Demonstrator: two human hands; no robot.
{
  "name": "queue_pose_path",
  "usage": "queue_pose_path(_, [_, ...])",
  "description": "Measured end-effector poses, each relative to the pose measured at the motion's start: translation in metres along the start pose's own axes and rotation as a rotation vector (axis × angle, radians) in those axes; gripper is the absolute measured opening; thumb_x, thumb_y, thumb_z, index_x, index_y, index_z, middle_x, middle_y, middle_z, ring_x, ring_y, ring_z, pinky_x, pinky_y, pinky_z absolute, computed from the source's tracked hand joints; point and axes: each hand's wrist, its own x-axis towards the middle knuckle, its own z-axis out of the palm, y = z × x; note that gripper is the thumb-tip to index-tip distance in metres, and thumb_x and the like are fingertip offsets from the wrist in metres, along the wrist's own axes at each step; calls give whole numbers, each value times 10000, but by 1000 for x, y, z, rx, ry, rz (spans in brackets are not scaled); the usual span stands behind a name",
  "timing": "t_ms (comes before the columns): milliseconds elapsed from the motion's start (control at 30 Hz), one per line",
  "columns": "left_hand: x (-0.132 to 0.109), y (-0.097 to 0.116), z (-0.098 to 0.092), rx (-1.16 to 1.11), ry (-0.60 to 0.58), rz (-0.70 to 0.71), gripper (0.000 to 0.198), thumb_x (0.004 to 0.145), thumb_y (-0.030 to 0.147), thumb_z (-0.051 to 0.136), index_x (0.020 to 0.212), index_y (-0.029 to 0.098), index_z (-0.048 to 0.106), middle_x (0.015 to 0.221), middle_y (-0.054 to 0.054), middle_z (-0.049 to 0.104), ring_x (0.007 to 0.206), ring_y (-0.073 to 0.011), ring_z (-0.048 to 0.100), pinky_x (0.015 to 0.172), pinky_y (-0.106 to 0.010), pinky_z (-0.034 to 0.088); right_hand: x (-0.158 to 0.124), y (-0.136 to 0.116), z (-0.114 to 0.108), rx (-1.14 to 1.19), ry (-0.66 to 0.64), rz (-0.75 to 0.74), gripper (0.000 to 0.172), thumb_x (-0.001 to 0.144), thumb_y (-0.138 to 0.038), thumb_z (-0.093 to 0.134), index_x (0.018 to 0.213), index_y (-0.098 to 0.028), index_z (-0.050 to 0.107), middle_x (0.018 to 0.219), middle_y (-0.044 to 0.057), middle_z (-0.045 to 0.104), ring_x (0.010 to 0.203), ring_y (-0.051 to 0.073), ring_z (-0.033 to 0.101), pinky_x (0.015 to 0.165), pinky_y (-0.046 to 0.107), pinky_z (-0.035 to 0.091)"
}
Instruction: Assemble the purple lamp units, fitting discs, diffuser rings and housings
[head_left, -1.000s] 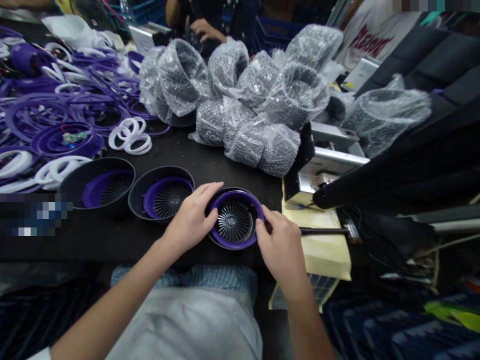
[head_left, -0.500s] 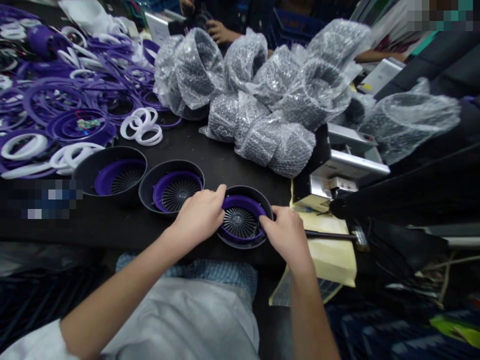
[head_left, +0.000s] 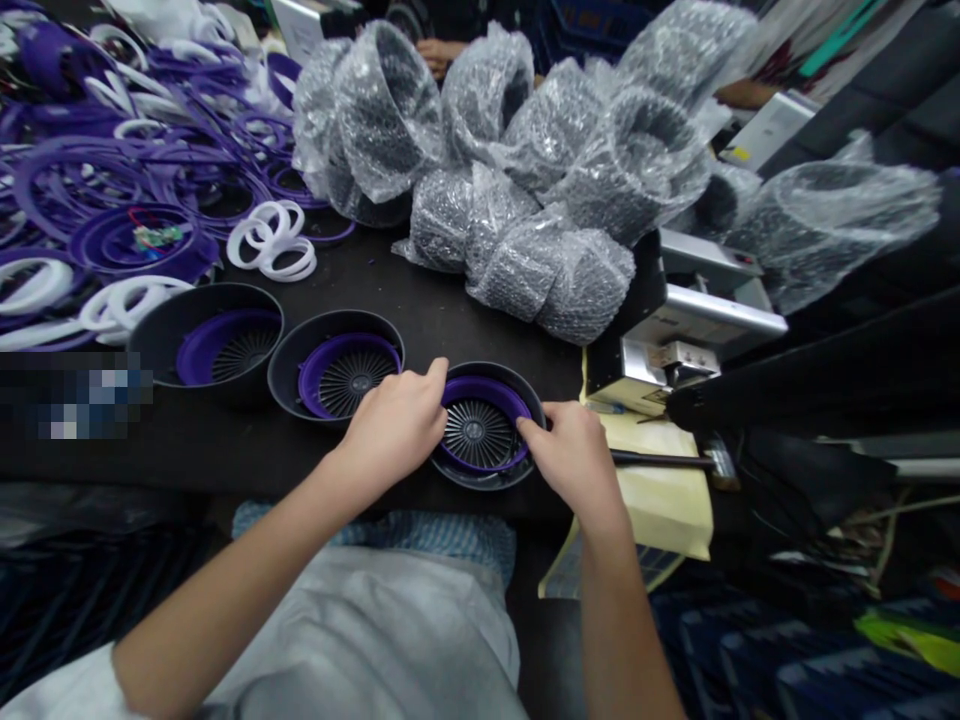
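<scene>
Between my two hands a round dark grey housing (head_left: 491, 481) rests on the black table near its front edge. Inside it sit a purple ring (head_left: 487, 386) and a black finned disc (head_left: 474, 432). My left hand (head_left: 396, 420) grips the left side of the housing; its fingertips are partly hidden. On the opposite side, my right hand (head_left: 574, 452) pinches the rim, its thumb over the inside by the purple ring. Two similar housings stand to the left: the nearer one (head_left: 279, 378) is partly behind my left hand, and another (head_left: 142, 345) is farther left.
Bubble-wrapped round parts (head_left: 517, 270) are heaped at the back. Purple rings (head_left: 82, 180) and white rings (head_left: 289, 262) crowd the left. To the right are a metal-and-black device (head_left: 637, 370), yellow paper (head_left: 660, 510) and a hammer (head_left: 660, 459). Another person's hand (head_left: 439, 55) shows behind.
The purple ring and finned disc now lie more level in the housing, with more of the ring's lower right edge showing. Both hands stay at its sides. The view has shifted slightly.
</scene>
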Motion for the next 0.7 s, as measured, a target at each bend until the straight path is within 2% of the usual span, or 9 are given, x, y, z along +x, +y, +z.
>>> queue_pose_path(167, [0,3,2,28,-3,-7,403,810,173,408,1209,124,431,930,-115,671,840,-264,649,676,-338,511,1,-1,0,-49,-11,5,222,769,-279,488,632,-172,625,656,82,643,672,205,596,571,278,303])
queue_pose_path(433, [-1,11,5,36,14,-34,296,762,106,448,1057,111,476,893,-107,659,816,-276,649,609,-340,522,7,-4,2,-157,-73,52,202,749,-291,549,801,-127,655,853,165,666,843,292,626,638,307,381])
queue_pose_path(700, [5,12,6,18,-29,-49,497,718,108,530,1197,80,405,999,-133,651,829,-297,650,636,-366,530,12,-4,3,-173,-112,46,198,733,-273,580,818,-107,646,886,182,662,862,300,628,657,313,412])
